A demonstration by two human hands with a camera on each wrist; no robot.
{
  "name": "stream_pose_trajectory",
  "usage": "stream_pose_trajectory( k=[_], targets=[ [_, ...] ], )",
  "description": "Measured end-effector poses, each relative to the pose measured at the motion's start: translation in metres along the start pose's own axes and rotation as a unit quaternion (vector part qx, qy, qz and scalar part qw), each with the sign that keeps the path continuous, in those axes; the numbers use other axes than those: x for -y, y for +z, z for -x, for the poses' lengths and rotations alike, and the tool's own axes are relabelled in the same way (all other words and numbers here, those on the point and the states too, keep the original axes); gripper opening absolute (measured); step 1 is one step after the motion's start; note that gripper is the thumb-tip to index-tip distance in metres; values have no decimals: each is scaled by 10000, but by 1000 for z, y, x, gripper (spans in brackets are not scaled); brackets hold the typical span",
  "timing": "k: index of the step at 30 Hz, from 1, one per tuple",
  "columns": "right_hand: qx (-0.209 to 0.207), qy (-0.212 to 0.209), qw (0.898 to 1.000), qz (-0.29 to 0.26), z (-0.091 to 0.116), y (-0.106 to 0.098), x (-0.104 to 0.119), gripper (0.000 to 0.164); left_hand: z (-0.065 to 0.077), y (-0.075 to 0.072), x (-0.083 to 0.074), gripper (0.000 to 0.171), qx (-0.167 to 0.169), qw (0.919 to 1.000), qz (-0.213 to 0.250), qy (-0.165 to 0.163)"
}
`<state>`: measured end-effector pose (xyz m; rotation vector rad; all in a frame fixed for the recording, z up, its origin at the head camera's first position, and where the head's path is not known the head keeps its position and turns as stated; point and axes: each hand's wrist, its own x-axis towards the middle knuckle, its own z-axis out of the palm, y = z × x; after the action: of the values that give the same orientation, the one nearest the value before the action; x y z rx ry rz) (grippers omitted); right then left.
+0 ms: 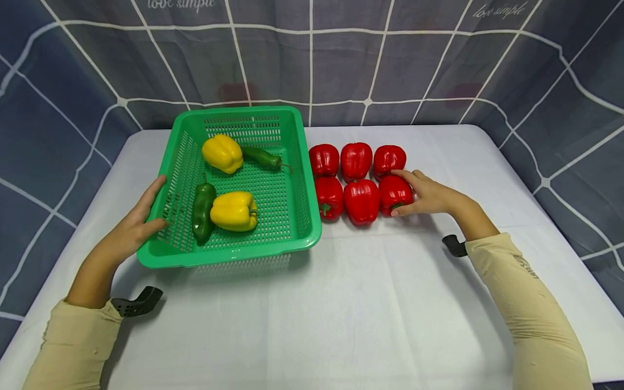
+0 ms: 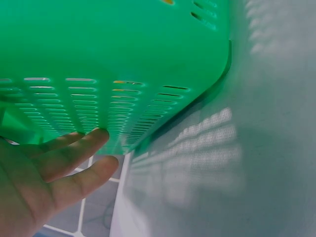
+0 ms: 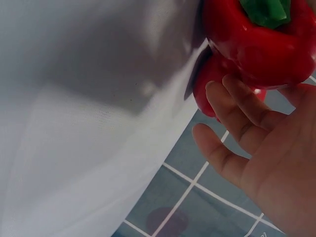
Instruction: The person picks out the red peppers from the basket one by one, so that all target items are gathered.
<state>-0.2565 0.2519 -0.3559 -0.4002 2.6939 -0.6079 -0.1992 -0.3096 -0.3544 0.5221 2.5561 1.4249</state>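
My left hand [image 1: 131, 230] holds the left rim of a green plastic basket [image 1: 312, 208], its thumb over the edge. In the left wrist view its fingers [image 2: 81, 148] lie along the slotted outer wall. Inside the basket are two yellow bell peppers [image 1: 234, 211] and two long green peppers [image 1: 203, 211]. To the right, red bell peppers [image 1: 361, 201] stand in two rows of three. With thumb and index finger spread around its right side, my right hand [image 1: 431, 195] grips the front right red bell pepper [image 1: 396, 192]. Its green stem [image 3: 269, 12] shows in the right wrist view.
A white cloth [image 1: 341, 303] covers the table. Dark checked fabric [image 1: 341, 65] rises along the back and both sides. The basket's right wall stands close beside the leftmost red peppers. A black wrist mount [image 1: 138, 302] sticks out from each sleeve.
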Motion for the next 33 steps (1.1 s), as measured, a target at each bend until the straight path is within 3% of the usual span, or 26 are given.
stream_pose_trajectory(
  k=[13, 22, 28, 33],
  targets=[
    [-42, -77, 10000, -2, 0, -2, -5, 97, -3, 1, 0, 81, -6, 10000, -23, 57],
    [-214, -157, 9996, 40, 5, -9, -12, 93, -7, -6, 0, 76, 64, 9971, -744, -132],
    [-324, -12, 9994, 128, 16, -29, -18, 91, -11, -10, -10, 77, 202, 9932, -1149, 0],
    [-688, 285, 9970, 227, 26, -60, -22, 93, -12, -23, -23, 75, 461, 9874, -1488, -294]
  ],
)
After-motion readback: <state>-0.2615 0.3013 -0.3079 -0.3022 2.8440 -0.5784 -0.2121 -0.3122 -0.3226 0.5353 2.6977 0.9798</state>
